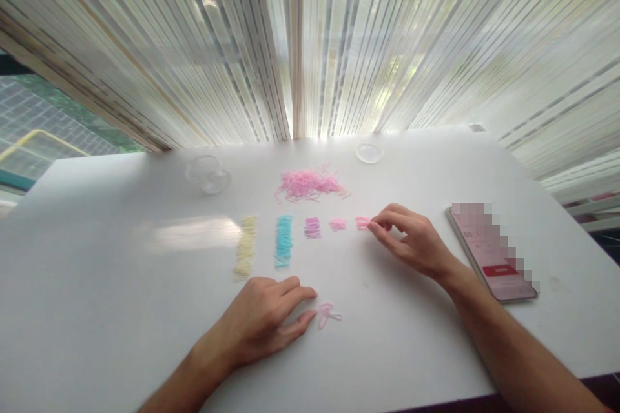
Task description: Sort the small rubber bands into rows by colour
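My right hand (411,239) has its thumb and forefinger pinched together at the right edge of a short row of bright pink rubber bands (362,223). The fingertips partly cover those bands. My left hand (271,313) rests low on the table, thumb and forefinger apart, beside a few loose pale pink rubber bands (329,315). Leftward from the right hand lie a small pink group (338,224), a purple stack (312,228), a longer blue column (283,241) and a yellow column (245,248). Behind them sits a tangled heap of pink bands (310,184).
A clear round container (208,174) stands at the back left of the white table (121,322). Its likely lid, a clear disc (369,153), lies at the back right. A phone (494,258) lies by my right forearm. Striped curtains (339,45) hang along the far edge.
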A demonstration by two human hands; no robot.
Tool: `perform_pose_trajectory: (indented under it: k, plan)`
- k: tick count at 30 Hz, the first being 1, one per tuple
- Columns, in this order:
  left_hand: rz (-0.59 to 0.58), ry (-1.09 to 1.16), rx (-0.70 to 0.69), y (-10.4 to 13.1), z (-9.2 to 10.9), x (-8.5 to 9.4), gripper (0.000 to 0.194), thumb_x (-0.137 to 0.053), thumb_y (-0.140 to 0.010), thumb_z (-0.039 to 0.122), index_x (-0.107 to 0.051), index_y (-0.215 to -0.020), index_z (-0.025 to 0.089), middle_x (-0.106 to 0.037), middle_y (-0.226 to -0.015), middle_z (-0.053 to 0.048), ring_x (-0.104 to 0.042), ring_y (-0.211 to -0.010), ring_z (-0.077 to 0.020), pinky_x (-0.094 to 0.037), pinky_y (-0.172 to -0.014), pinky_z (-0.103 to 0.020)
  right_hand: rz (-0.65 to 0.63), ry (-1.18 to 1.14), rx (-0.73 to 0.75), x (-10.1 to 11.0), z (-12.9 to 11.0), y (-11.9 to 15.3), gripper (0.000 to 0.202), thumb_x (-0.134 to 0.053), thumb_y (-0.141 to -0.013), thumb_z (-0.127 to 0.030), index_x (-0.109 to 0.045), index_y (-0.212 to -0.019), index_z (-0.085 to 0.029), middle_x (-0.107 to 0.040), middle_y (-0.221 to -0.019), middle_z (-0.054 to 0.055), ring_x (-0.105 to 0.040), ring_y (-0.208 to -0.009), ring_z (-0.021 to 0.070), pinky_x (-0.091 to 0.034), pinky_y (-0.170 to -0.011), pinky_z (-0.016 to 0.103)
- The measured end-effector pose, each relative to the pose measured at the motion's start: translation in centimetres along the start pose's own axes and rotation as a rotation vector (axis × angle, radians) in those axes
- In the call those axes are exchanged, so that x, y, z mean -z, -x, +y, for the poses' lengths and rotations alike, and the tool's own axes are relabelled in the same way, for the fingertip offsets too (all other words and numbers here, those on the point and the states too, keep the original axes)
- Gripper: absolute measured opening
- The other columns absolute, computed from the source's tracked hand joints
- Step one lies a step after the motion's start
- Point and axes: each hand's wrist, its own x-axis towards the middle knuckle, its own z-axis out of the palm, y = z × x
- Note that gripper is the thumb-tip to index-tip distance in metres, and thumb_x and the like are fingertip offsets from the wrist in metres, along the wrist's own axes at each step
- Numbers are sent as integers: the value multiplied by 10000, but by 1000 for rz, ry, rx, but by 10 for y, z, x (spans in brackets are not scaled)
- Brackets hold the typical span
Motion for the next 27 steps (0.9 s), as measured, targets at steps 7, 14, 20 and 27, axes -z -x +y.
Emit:
perform_pose_trajectory:
  k: [7,14,20,27]
  plan:
    - [27,-9,-36,-2,2,-8,87,-570,-957,232,-656,-961,221,-641,-701,38,-605,-538,-119,-409,-490,-250,-400,-173,232,-30,-44,15,76,-572,-924,-194,-646,-911,-185,-633,-842,50,-576,-777,169,-486,-693,277]
    - [80,6,-46,-4,3,-11,175,-518,-975,200,-663,-878,209,-616,-648,36,-573,-517,-121,-401,-488,-252,-475,-166,234,-40,-53,24,136,-588,-910,-204,-635,-1036,-186,-664,-966,82,-596,-891,204,-515,-795,321]
    - [151,-5,-72,-3,1,-10,140,-533,-983,206,-661,-926,216,-623,-644,42,-562,-496,-132,-364,-476,-284,-465,-189,227,-42,-50,23,129,-578,-915,-176,-651,-1020,-181,-682,-965,82,-620,-901,203,-522,-798,318]
    - [169,-20,-68,-3,0,-7,124,-560,-979,232,-674,-938,212,-623,-636,37,-562,-496,-113,-371,-471,-254,-435,-240,207,-43,-48,22,96,-570,-923,-169,-651,-969,-192,-662,-900,60,-603,-837,174,-512,-754,285]
